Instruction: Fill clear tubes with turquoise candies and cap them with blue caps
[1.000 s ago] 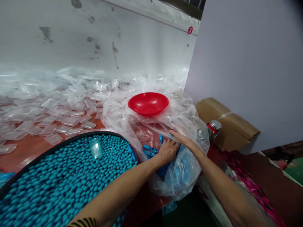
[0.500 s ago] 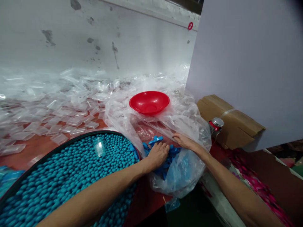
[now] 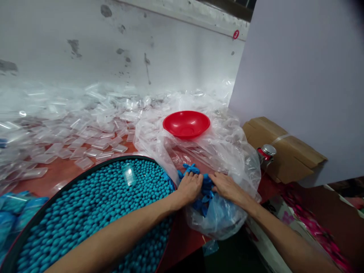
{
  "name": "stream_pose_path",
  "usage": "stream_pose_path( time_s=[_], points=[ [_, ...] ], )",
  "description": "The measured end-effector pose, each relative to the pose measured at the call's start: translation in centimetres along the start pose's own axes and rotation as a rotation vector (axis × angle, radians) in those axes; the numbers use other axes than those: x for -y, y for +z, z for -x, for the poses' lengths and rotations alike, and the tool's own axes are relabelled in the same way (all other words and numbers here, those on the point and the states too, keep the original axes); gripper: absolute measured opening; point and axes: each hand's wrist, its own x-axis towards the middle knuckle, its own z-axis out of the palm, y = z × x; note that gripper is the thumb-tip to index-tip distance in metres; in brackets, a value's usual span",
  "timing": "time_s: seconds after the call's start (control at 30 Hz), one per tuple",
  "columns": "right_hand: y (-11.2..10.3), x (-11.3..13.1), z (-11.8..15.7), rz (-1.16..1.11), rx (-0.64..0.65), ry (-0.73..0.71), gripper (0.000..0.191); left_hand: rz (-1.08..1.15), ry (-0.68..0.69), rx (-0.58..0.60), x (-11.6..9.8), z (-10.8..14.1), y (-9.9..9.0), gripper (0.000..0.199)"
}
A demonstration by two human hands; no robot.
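Small blue plastic pieces (image 3: pixel 205 199) lie heaped in the mouth of a clear plastic bag (image 3: pixel 224 222). My left hand (image 3: pixel 191 187) rests on the left part of this heap, its fingers together and curled over the pieces. From the other side, my right hand (image 3: pixel 227 186) reaches in with bent fingers at the heap's right edge, beside the bag film. What its fingertips grip, if anything, is hidden. Left of the bag, a large dark-rimmed round tray (image 3: pixel 109 204) full of glossy blue-green beads passes beneath my left forearm.
Behind the hands, a red bowl (image 3: pixel 186 124) sits on crumpled clear film (image 3: pixel 153 131). Many transparent plastic boxes (image 3: pixel 99 144) spread along the wall. Filled blue packets (image 3: pixel 21 212) lie at far left. A metal-lidded red jar (image 3: pixel 266 152) and folded cardboard (image 3: pixel 284 146) stand at right.
My right hand has moved down and left from the bag's film to the blue pieces, closer to my left hand. The left hand stays on the heap. The view has shifted slightly left.
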Motion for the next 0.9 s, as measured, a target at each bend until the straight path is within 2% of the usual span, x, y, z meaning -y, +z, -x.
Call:
stream_pose_path(
  time_s=[0.13, 0.27, 0.33, 0.4, 0.47, 0.57, 0.63, 0.67, 0.7, 0.73, 0.8, 0.9],
  points=[
    [1.2, 0.9, -1.4, -0.084, -0.055, -0.049, 0.03, 0.081, -0.029, -0.08, -0.6, 0.7, -1.2, 0.03],
    [0.6, 2.2, -2.8, -0.316, -0.154, -0.179, 0.028, 0.177, -0.038, -0.133, -0.8, 2.9, -3.7, 0.027],
    [-0.4, 3.4, -3.3, -0.343, -0.229, -0.168, 0.024, 0.199, -0.018, -0.144, 0.1, 4.6, -5.2, 0.025],
    [-1.6, 5.4, -3.8, -0.389, -0.28, -0.181, 0.022, 0.213, -0.046, -0.171, 1.8, 6.8, -6.9, 0.023],
    [-2.9, 8.2, -4.5, -0.471, -0.258, -0.244, 0.021, 0.21, -0.158, -0.235, 4.6, 9.3, -8.5, 0.021],
    [-4.1, 13.6, -7.0, -0.601, -0.051, -0.385, 0.022, 0.192, -0.47, -0.395, 10.6, 13.0, -10.6, 0.024],
    [-4.0, 17.3, -10.2, -0.668, 0.066, -0.435, 0.023, 0.234, -0.733, -0.475, 15.5, 15.1, -11.8, 0.028],
    [-3.6, 19.0, -12.2, -0.699, 0.094, -0.442, 0.024, 0.275, -0.901, -0.491, 18.1, 16.1, -12.2, 0.03],
    [-3.1, 20.6, -14.5, -0.73, 0.108, -0.444, 0.024, 0.286, -1.006, -0.503, 20.7, 16.9, -12.7, 0.032],
    [-2.6, 22.1, -17.0, -0.748, 0.098, -0.454, 0.025, 0.299, -1.094, -0.51, 23.2, 17.6, -13.1, 0.035],
    [-1.7, 24.4, -22.3, -0.665, -0.044, -0.491, 0.023, 0.336, -1.244, -0.507, 27.7, 18.8, -13.7, 0.038],
    [-0.9, 26.5, -29.5, -0.598, -0.143, -0.449, 0.023, 0.414, -1.409, -0.475, 33.1, 19.9, -14.2, 0.035]
  ],
)
